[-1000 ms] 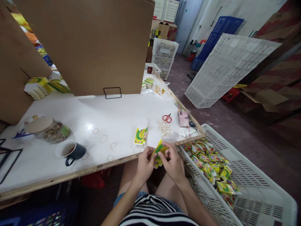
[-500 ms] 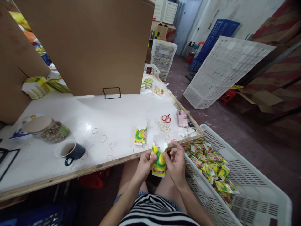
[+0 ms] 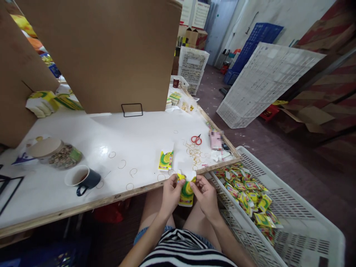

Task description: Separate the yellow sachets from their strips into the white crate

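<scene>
Between my two hands, over my lap at the table's front edge, is a small yellow and green printed carton [image 3: 186, 193] with its white top flaps standing up. My left hand [image 3: 171, 191] pinches its left side, thumb on the front. My right hand [image 3: 205, 193] grips the upper right side, thumb also on the front. Just beyond, on the white table [image 3: 97, 129], lies a similar yellow carton [image 3: 166, 160] with its flap up. Several rubber bands [image 3: 194, 151] and red-handled scissors [image 3: 196, 139] lie to its right.
A white plastic crate [image 3: 306, 226] holding several yellow packets [image 3: 250, 196] stands at my right. A dark mug [image 3: 91, 178] and a jar [image 3: 65, 155] stand at the left. Tall cardboard [image 3: 119, 55] rises at the back. Stacked crates [image 3: 267, 81] are on the floor.
My right hand has closed in on the carton's upper right side; its fingers were more spread before. The carton has shifted slightly left and up.
</scene>
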